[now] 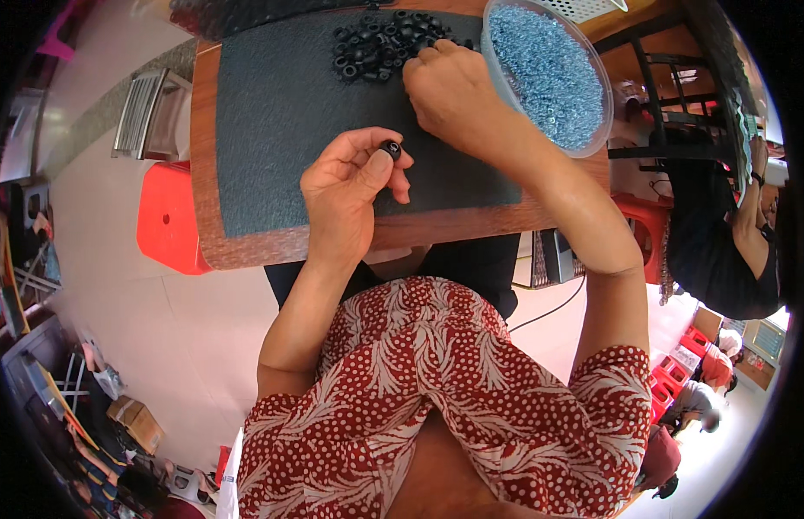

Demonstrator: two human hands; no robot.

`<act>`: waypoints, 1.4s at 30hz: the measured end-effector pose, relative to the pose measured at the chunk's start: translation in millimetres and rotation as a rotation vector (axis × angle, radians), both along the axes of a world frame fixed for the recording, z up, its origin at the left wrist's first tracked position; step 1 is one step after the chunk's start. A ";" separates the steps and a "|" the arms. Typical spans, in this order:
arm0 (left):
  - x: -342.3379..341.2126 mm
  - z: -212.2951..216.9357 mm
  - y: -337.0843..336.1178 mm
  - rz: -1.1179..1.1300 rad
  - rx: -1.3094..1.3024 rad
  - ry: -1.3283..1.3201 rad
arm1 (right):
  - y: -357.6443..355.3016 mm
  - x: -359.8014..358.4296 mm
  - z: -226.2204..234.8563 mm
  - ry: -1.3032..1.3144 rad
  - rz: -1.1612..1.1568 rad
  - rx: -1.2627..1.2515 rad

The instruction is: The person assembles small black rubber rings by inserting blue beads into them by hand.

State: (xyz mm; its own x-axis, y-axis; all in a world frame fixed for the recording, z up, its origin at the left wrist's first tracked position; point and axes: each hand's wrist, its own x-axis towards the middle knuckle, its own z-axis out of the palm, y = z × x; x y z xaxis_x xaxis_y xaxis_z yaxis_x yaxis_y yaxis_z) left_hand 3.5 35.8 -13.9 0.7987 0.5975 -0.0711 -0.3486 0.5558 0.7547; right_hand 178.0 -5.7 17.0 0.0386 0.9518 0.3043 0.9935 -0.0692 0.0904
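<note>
My left hand (346, 186) is raised over the near part of a dark grey mat (281, 130). Between its thumb and fingers it pinches a small black ring-like cap (391, 149), its round end facing up. At the far side of the mat lies a pile of small black caps (380, 48). My right hand (454, 91) is at the right edge of that pile, back of the hand up and fingers curled down. Its fingertips are hidden, so what they hold, if anything, does not show.
A round clear tub (605, 121) full of small bluish translucent pieces stands right beside my right hand. The mat lies on a brown wooden table (272, 251). Red stools (164, 216) and a metal rack (147, 112) stand around it. Other people sit farther off at the right.
</note>
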 end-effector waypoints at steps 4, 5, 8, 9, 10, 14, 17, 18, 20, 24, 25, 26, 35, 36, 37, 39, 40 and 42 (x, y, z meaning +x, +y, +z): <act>-0.3 1.9 -0.5 0.008 -0.003 0.032 | -9.7 -6.4 8.6 0.454 -0.018 0.103; -0.8 1.9 -0.3 0.015 -0.007 0.040 | -13.8 -9.1 14.9 0.459 -0.012 0.101; 0.5 2.9 -0.7 0.009 -0.003 0.047 | -29.0 -17.4 33.3 1.239 -0.120 -0.039; 0.5 3.6 -1.3 0.009 -0.004 0.050 | -32.7 -20.2 34.6 1.435 -0.164 -0.040; 0.3 5.0 -1.9 0.008 -0.008 0.041 | -35.8 -22.7 34.9 1.632 -0.209 -0.040; 1.8 11.2 -6.5 0.022 -0.009 0.035 | -42.9 -37.8 23.2 1.829 -0.245 0.071; 1.7 14.4 -9.5 0.063 0.005 0.070 | -45.4 -48.8 21.9 1.853 -0.267 0.188; 2.0 15.3 -10.7 0.062 0.007 0.072 | -45.5 -52.6 19.8 1.861 -0.273 0.244; 2.6 16.5 -13.0 0.123 0.100 0.105 | -45.9 -59.1 18.1 1.868 -0.279 0.303; 1.7 13.1 -17.0 0.191 0.249 0.107 | -46.2 -70.1 17.9 1.887 -0.301 0.371; 1.8 14.0 -18.9 0.213 0.290 0.140 | -46.2 -72.3 17.5 1.892 -0.297 0.394; 1.9 14.4 -19.9 0.235 0.331 0.174 | -45.9 -74.5 16.5 1.892 -0.299 0.394; -1.3 12.0 -18.3 0.259 0.448 0.162 | -50.0 -77.2 16.5 1.715 -0.171 0.472; -1.7 11.7 -17.8 0.259 0.447 0.161 | -51.0 -78.5 18.9 1.667 -0.178 0.460; -2.0 11.3 -17.2 0.261 0.447 0.147 | -51.7 -79.2 20.2 1.620 -0.185 0.448; -2.5 11.7 -17.1 0.263 0.446 0.131 | -53.5 -79.0 18.8 1.562 -0.160 0.451; -2.8 12.8 -17.5 0.263 0.433 0.133 | -54.4 -78.9 18.4 1.506 -0.134 0.454; -3.4 13.8 -18.6 0.263 0.420 0.134 | -56.2 -80.0 20.3 1.551 -0.124 0.449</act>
